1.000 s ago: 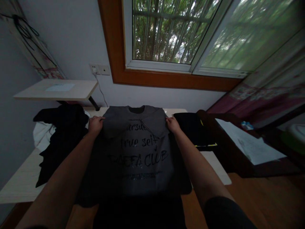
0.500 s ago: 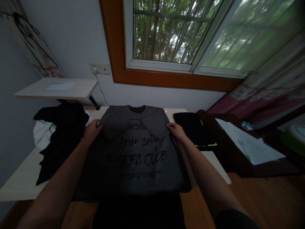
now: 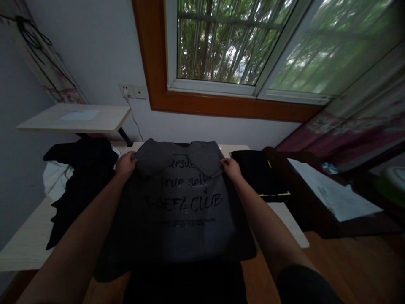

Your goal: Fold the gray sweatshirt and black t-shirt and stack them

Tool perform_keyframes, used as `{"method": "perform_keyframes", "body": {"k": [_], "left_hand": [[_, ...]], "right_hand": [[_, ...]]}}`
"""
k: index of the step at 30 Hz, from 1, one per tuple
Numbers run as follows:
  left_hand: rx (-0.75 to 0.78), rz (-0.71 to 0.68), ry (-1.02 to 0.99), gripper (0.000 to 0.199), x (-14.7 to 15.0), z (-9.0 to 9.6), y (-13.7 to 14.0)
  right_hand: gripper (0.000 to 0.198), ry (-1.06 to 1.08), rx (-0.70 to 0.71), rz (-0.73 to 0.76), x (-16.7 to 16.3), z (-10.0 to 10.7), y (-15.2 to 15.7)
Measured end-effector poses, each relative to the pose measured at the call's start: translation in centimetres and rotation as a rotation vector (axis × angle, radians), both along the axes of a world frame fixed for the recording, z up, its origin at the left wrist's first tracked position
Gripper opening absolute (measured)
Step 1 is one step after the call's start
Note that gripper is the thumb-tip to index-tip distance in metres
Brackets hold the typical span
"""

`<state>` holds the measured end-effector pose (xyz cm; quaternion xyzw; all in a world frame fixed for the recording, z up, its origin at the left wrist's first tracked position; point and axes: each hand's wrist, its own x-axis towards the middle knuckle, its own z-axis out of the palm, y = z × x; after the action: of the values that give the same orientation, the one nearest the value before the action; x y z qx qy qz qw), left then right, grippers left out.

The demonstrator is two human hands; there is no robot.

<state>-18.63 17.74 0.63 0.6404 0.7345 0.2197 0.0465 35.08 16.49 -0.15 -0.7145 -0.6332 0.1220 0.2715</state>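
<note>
A dark grey T-shirt (image 3: pixel 186 236) with black lettering lies spread in front of me, its neckline toward the wall and its hem hanging over the table's near edge. Both sleeves are turned inward over the chest. My left hand (image 3: pixel 125 164) pinches the shirt's folded left side near the shoulder. On the opposite side my right hand (image 3: pixel 231 169) grips the right folded edge between thumb and fingers. Close beyond my right hand is a folded black garment (image 3: pixel 253 171) with yellow edging.
Black clothing (image 3: pixel 85 173) and a white cloth (image 3: pixel 57 179) are heaped on the table (image 3: pixel 23 236) at left, beneath a raised shelf (image 3: pixel 72 114). At right stands dark furniture with a white sheet (image 3: pixel 329 188) on it. A window (image 3: pixel 228 46) is above.
The shirt's shoulder edge has been lifted and bunched slightly, so the neckline looks narrower. My hands, still gripping, have moved a little closer together and away from me.
</note>
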Motion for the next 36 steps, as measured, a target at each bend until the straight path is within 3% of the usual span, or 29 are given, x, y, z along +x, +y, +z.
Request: {"method": "perform_keyframes", "body": {"k": [6,13,19,24,29,36], "left_hand": [[0.003,0.051,-0.018,0.043,0.4,-0.1,0.6],[0.117,0.03,-0.078,0.06,0.7,-0.4,-3.2],[0.054,-0.051,0.015,0.045,-0.1,-1.5,-6.0],[0.057,-0.125,0.103,0.047,-0.1,-2.2,-7.1],[0.058,-0.102,0.14,0.049,0.0,-2.3,-7.0],[0.023,-0.082,0.178,0.047,-0.3,-2.4,-4.9]], "right_hand": [[0.027,-0.016,0.004,-0.017,-0.7,0.4,1.0],[0.031,0.021,-0.019,0.026,0.1,0.3,-1.4],[0.036,0.134,0.054,0.072,0.7,-0.5,-4.6],[0.042,0.19,0.118,0.072,0.5,-0.9,-5.2],[0.041,0.132,0.124,0.05,0.6,-0.8,-4.3],[0.04,-0.012,0.062,0.032,1.0,-0.5,-1.9]]}}
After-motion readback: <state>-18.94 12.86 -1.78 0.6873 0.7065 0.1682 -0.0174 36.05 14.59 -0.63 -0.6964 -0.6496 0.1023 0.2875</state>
